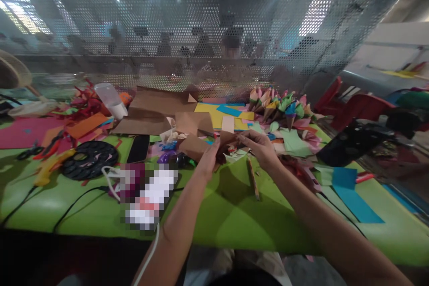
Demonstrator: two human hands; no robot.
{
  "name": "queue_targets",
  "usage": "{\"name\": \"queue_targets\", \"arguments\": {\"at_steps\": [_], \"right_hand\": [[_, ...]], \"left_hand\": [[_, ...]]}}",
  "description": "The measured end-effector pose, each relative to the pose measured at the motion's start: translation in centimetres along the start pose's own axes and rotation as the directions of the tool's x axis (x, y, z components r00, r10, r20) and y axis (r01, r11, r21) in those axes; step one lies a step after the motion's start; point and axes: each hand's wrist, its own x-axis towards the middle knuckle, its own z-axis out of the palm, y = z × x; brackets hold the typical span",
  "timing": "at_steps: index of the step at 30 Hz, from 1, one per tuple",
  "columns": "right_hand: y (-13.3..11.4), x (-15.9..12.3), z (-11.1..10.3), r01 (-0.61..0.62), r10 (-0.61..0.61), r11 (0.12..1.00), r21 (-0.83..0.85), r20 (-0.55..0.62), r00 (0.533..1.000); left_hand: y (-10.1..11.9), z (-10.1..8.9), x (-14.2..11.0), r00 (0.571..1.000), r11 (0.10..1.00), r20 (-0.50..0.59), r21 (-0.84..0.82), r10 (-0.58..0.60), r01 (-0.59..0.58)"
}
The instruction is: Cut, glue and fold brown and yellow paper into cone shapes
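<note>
Above the green-covered table [214, 214], my left hand [210, 159] is closed on a small piece of brown paper [228, 139], with the thumb pointing up along its left side. From the right, my right hand [260, 146] pinches the same paper's edge between thumb and fingers; part of the paper is hidden by the hands. A patterned pencil [253, 178] lies just below my right hand. Beyond the fingers are a brown paper sheet [193, 121] and a small pale paper strip [228, 124]. Dark crumpled wrappings [181, 159] sit left of my left hand.
Paper cone flowers [288, 114] cluster at the back right, before a perforated metal screen [214, 27]. At left are a yellow glue gun [50, 170], a black round tray [90, 159], a phone [138, 148] and a power strip [152, 199] with cords. Blue paper [351, 196] lies right.
</note>
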Motion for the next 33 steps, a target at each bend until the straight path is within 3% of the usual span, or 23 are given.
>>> {"name": "queue_targets", "arguments": {"at_steps": [4,10,14,19,23,28,33], "right_hand": [[-0.3,-0.2,-0.3,-0.022,0.018,0.996,0.091,0.046,0.999],[0.1,-0.3,-0.4,-0.030,0.031,0.988,0.152,-0.002,1.000],[0.1,-0.4,-0.5,0.001,-0.002,0.999,0.045,0.028,1.000],[-0.2,-0.5,-0.8,0.170,-0.162,0.964,-0.204,0.052,0.985],[0.0,-0.4,-0.7,0.250,-0.236,0.939,-0.235,0.089,0.968],[1.3,-0.4,0.0,0.060,-0.057,0.997,-0.050,0.057,0.997],[2.1,-0.4,0.3,-0.094,0.088,0.995,0.041,0.123,0.988]], "left_hand": [[0.3,0.1,-0.4,0.994,0.997,0.101,0.072,-0.041,0.034],[0.6,0.5,-0.8,0.988,0.993,0.147,0.115,-0.037,0.020],[0.9,0.9,-1.3,0.987,0.983,0.162,0.179,0.003,-0.033],[0.8,1.1,-1.5,0.972,0.989,0.234,0.137,0.017,-0.050],[0.0,0.9,-0.9,0.990,0.995,0.137,0.095,0.011,-0.024],[-0.4,0.8,-0.3,0.998,0.998,0.058,-0.065,0.018,-0.014],[-0.3,0.9,-0.4,1.000,0.997,0.015,-0.081,0.012,-0.011]]}}
